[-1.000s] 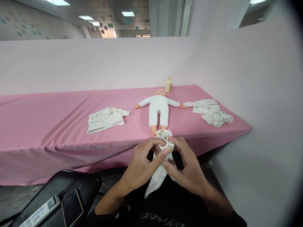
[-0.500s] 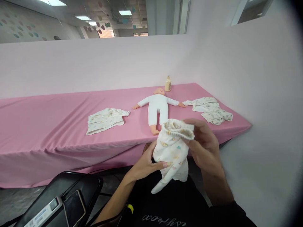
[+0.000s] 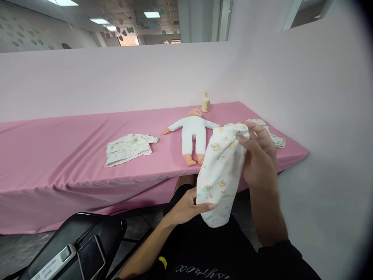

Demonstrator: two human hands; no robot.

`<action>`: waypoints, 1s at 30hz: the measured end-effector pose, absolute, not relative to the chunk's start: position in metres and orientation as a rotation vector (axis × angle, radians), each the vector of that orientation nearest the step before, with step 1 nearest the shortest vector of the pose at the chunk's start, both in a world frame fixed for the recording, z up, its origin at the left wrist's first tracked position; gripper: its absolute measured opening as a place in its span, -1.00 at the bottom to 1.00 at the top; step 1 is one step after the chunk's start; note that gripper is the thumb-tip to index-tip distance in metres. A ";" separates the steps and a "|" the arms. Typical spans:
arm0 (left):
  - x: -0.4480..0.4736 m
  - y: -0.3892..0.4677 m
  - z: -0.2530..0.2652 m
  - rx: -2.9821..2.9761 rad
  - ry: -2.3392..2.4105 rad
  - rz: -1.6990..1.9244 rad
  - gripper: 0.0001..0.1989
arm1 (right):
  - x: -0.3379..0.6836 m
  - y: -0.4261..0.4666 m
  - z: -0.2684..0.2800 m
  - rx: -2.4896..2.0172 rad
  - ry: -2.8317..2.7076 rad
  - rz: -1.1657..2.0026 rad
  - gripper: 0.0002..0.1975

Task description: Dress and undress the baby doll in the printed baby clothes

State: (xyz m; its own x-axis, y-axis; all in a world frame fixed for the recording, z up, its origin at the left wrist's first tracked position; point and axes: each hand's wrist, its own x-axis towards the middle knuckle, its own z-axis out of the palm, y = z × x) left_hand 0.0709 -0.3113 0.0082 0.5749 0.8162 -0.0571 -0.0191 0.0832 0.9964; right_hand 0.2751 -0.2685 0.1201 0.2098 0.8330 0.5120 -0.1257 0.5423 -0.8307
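Note:
Between my hands hangs a pair of white printed baby pants (image 3: 220, 177), with small bear-like and coloured figures on the cloth. My right hand (image 3: 259, 151) pinches the gathered waistband at the top right. Lower down, my left hand (image 3: 190, 208) grips the left edge, its thumb lying across the front and its other fingers partly behind the cloth. Beyond the pants a baby doll (image 3: 194, 130) in a white body suit lies on its back, arms spread, feet toward me. The pants stand in front of the doll's arm on the right and hide its hand.
A pink-covered table (image 3: 72, 155) runs along the wall. On it lie a small printed shirt (image 3: 129, 149) at left and more printed baby clothes (image 3: 276, 140) at right, partly hidden. A pump bottle (image 3: 205, 103) stands behind the doll. A phone (image 3: 91, 258) rests on a black chair (image 3: 96, 223).
The pants have gone from bunched, with the waist opening facing up, to hanging longer and flatter. My right hand has risen with the waistband; my left hand has shifted slightly right and down.

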 end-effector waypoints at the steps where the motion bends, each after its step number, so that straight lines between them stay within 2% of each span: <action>1: 0.069 -0.314 0.008 1.385 0.763 0.705 -0.58 | 0.279 -0.265 0.117 -0.759 -1.143 0.754 -0.73; 8: 0.053 -0.346 0.040 1.687 1.009 0.890 -0.79 | 0.305 -0.249 0.077 -0.966 -0.998 0.734 -0.68; 12: 0.047 -0.363 0.056 1.902 1.180 1.173 -0.74 | 0.306 -0.245 0.049 -1.174 -1.177 0.718 -0.66; 16: 0.044 -0.362 0.068 2.027 1.112 1.363 -0.74 | 0.299 -0.257 0.032 -1.373 -1.549 0.656 -0.57; 18: 0.044 -0.358 0.073 1.989 1.123 1.344 -0.73 | 0.296 -0.272 0.034 -1.308 -1.635 0.754 -0.60; 22: 0.046 -0.355 0.075 1.827 1.209 1.236 -0.78 | 0.290 -0.304 0.053 -0.931 -1.820 1.181 -0.63; 27: 0.043 -0.356 0.070 1.749 1.110 1.128 -0.89 | 0.281 -0.315 0.068 -0.879 -2.033 1.301 -0.35; 30: 0.041 -0.354 0.069 1.759 1.061 1.053 -0.79 | 0.278 -0.311 0.071 -0.877 -2.088 1.316 -0.33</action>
